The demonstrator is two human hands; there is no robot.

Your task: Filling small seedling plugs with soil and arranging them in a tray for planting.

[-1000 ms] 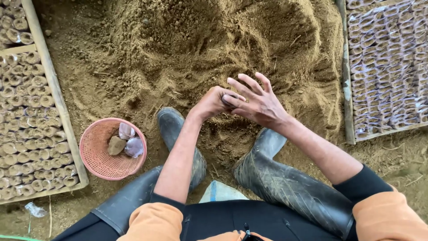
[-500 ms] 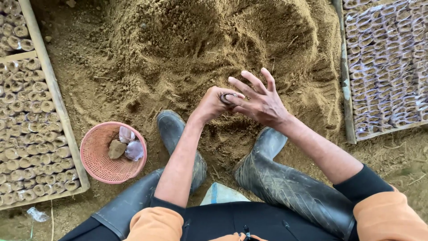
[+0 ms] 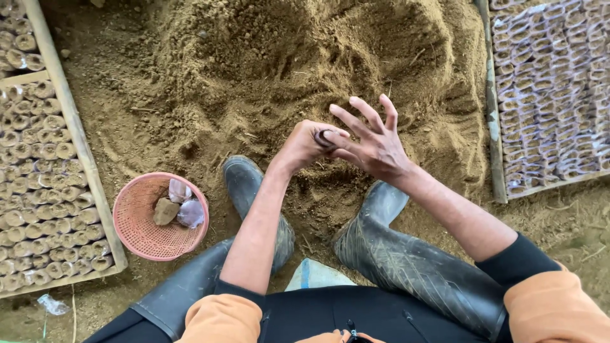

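My left hand (image 3: pixel 304 145) is closed around a small dark tube-shaped bag (image 3: pixel 324 136), of which only the open top shows. My right hand (image 3: pixel 370 138) has its fingers spread, and its thumb and forefinger touch the bag's mouth. Both hands hover just above a large heap of loose brown soil (image 3: pixel 286 57). My two black rubber boots (image 3: pixel 254 197) rest at the foot of the heap, below the hands.
A pink plastic basket (image 3: pixel 136 232) holding a few small filled bags sits on the ground at left. Wooden-framed beds packed with several rows of soil-filled bags lie along the left edge (image 3: pixel 38 178) and the right edge (image 3: pixel 553 95).
Both hands have stayed together over the soil. My right hand's fingers have shifted slightly on the bag's mouth; the view has tilted a little.
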